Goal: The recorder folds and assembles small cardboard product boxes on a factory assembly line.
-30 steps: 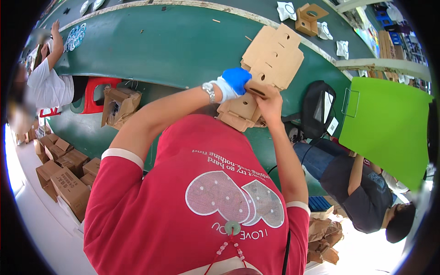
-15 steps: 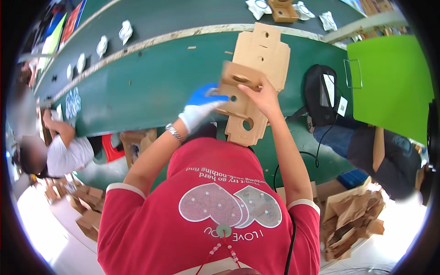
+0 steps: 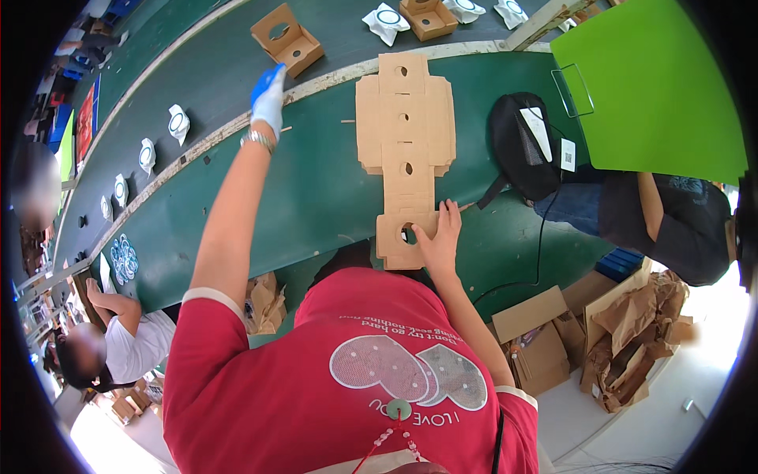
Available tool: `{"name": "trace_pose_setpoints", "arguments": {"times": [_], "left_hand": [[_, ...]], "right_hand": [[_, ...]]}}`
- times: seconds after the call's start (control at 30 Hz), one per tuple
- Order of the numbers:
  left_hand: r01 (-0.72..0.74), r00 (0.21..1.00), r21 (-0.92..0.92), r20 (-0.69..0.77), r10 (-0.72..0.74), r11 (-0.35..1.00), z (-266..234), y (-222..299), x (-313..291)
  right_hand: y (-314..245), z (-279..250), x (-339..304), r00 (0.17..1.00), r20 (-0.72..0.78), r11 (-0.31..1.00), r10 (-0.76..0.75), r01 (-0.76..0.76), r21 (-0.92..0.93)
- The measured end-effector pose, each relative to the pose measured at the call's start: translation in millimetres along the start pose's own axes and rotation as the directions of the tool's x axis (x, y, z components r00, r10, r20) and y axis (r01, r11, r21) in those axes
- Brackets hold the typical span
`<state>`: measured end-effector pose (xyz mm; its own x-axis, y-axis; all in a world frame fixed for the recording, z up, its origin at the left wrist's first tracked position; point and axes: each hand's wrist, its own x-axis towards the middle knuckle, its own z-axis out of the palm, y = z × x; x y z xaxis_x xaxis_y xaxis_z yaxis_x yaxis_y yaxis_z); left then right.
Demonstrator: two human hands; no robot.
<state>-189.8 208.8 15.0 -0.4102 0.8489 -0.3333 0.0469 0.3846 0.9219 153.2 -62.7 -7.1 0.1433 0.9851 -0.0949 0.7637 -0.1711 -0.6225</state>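
My left hand, in a white glove with blue-coated fingers, reaches to the conveyor's near edge. Its fingers are stretched out, with the tips beside the lower corner of a folded cardboard box. That box stands on the belt, lid raised, with a round hole in the lid. In front of me a flat cardboard box blank lies lengthwise on the green table, its holed end panel overhanging the near edge. My bare right hand grips that panel's right side, thumb on top by the large hole; some fingers are hidden.
Along the dark conveyor belt lie several white wrapped pieces and another open box. A black bag and a green board are at the right. Co-workers sit on both sides. Cartons with brown paper stand lower right.
The partly folded box has gone from between my hands to the conveyor. My left hand has swung up and left; my right hand has dropped to the flat blank's near end.
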Motion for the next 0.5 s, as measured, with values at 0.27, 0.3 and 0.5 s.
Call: {"name": "trace_pose_setpoints", "arguments": {"times": [0.27,0.3,0.5], "left_hand": [[0.113,0.849,0.292,0.467,-0.245,0.95,28.1,-100.6,-284.1],[0.164,0.808,0.209,0.532,-0.253,0.964,35.4,-107.8,-305.8],[0.102,0.967,0.083,0.226,-0.118,0.991,76.3,-81.4,-346.6]], "right_hand": [[5.6,-8.8,-4.3,0.999,0.042,0.998,0.015,-0.018,0.057],[4.5,-11.7,-6.5,0.995,0.086,0.996,0.055,-0.06,0.066],[-29.1,-38.5,-19.3,0.987,-0.015,0.986,-0.16,0.161,0.053]]}}
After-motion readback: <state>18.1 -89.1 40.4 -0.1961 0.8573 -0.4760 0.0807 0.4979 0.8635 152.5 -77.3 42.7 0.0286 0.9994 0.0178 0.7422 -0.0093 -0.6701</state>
